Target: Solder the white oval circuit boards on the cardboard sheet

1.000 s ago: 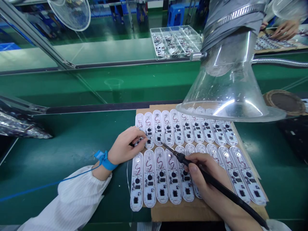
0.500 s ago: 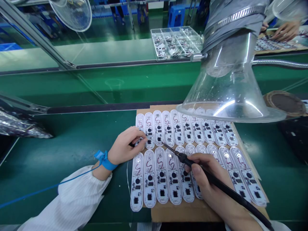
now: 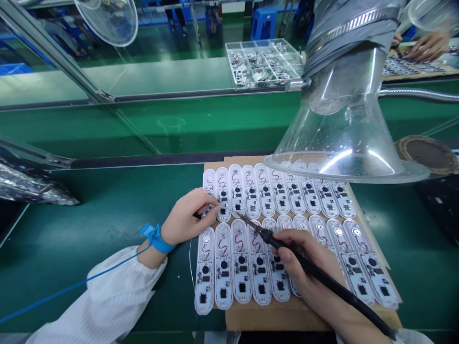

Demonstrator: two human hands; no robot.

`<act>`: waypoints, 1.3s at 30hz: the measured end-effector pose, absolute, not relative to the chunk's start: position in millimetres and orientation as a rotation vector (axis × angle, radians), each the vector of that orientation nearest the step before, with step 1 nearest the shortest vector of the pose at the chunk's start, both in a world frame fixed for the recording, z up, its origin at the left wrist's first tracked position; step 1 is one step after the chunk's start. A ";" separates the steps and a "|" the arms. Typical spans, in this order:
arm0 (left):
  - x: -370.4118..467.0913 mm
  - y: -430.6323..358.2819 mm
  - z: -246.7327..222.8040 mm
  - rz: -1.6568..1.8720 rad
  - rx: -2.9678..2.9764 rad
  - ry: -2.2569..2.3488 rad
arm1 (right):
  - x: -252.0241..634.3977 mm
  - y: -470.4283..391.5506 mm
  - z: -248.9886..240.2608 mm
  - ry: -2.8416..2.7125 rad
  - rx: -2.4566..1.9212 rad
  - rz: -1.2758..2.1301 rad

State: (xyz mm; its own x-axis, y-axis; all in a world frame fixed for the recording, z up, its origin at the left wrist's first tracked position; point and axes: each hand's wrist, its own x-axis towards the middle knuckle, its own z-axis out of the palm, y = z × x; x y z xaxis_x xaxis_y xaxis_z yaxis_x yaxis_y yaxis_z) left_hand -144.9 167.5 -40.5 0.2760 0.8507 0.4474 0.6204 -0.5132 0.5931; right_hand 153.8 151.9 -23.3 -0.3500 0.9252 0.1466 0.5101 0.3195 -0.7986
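Observation:
My right hand (image 3: 304, 258) grips a black soldering iron (image 3: 322, 274). Its tip reaches the lower end of a white oval circuit board (image 3: 236, 191) in the upper row. My left hand (image 3: 195, 212) is closed in a pinch on thin solder wire (image 3: 227, 209), whose end runs toward the iron's tip. Whether wire and tip touch is too small to tell. More of the wire hangs below my left wrist, which wears a blue strap (image 3: 163, 240). Two rows of these boards, with black chips and red wires, lie on cardboard (image 3: 272, 319); my right hand covers some.
A clear funnel-shaped fume hood (image 3: 340, 138) hangs low over the boards' upper right. Behind the ledge stands a compartment tray (image 3: 265, 64) of small parts. A round brown object (image 3: 426, 154) sits right, a silvery bag (image 3: 32, 184) left. Another person's hand (image 3: 430, 47) works at far right.
The iron's tip has moved slightly left and down along the board, toward the end of the solder wire. My left hand has hardly moved.

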 end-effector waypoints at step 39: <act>-172.6 153.2 -44.8 1.090 1.937 1.341 | 137.2 141.1 -29.3 -1.883 -1.238 0.964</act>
